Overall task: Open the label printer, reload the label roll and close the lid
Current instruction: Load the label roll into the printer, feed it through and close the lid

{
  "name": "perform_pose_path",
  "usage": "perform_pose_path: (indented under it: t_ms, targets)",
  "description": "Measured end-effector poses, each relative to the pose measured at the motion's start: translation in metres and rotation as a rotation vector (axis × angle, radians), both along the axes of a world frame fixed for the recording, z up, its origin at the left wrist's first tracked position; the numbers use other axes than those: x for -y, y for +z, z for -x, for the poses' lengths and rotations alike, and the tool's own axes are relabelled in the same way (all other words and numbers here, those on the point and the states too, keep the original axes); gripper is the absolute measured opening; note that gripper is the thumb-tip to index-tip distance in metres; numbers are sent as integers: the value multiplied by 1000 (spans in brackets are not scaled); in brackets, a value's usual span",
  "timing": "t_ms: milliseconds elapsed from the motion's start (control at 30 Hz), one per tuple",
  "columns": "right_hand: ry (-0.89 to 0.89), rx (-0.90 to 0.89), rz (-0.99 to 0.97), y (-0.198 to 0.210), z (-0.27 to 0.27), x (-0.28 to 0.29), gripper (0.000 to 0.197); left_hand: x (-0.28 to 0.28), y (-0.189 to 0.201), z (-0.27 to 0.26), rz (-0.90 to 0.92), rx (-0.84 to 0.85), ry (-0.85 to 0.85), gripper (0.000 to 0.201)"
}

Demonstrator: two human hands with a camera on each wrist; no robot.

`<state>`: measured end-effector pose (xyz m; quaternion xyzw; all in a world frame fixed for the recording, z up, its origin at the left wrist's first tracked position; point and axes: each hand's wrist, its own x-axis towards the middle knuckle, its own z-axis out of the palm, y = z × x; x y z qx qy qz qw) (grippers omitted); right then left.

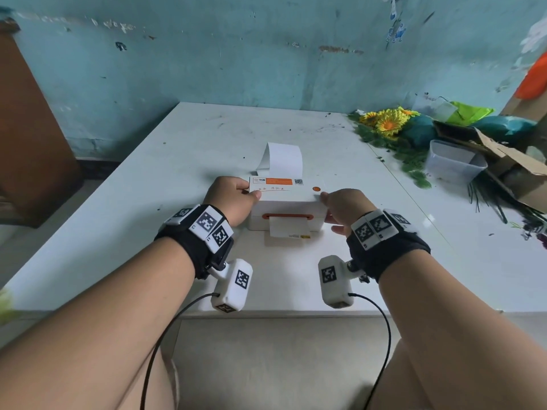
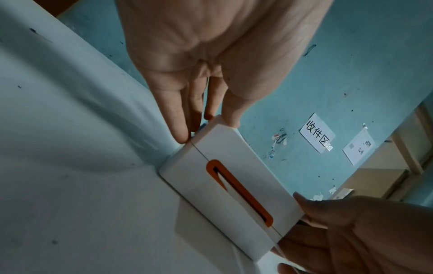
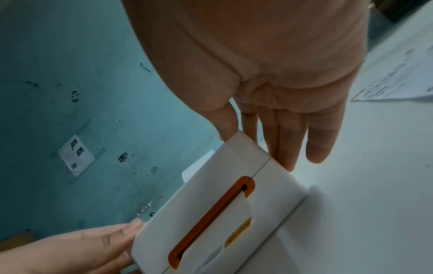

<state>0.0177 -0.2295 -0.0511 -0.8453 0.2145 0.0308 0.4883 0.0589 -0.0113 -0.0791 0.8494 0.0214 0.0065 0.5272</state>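
Around: artificial sunflowers (image 1: 384, 121), a clear plastic tub (image 1: 453, 161) and a cardboard box (image 1: 515, 170) lie well right of the grip; nothing blocks it.
Count: one label printer (image 1: 285, 202) (lid shut), one paper strip (image 1: 282, 159) behind, one label (image 1: 288, 227) out front.
Grip: left hand (image 1: 232, 199) and right hand (image 1: 344, 207) clasp the printer's sides on the white table (image 1: 148, 202), thumbs on the lid, fingers nearly straight.

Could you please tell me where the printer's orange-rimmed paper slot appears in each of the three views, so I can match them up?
Head: orange-rimmed paper slot lies level at centre, on the label printer's near face, between both hands.
Left wrist: it runs diagonally from centre toward the lower right.
Right wrist: it runs diagonally from centre right toward the bottom.
Shared landmark: the label strip hanging from the slot.
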Motion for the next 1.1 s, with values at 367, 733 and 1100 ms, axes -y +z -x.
perform_pose_path:
  t_ms: [367, 733, 1100]
  targets:
    - [-56, -66, -254, -11, -21, -3, 27, -19, 3, -24, 17, -48, -1, 18]
    - [41, -62, -218, -16, -29, 6, 46, -22, 6, -40, 76, -132, -31, 11]
    - [62, 8, -214, -18, -24, -3, 50, -16, 8, -34, 156, -153, 60, 16]
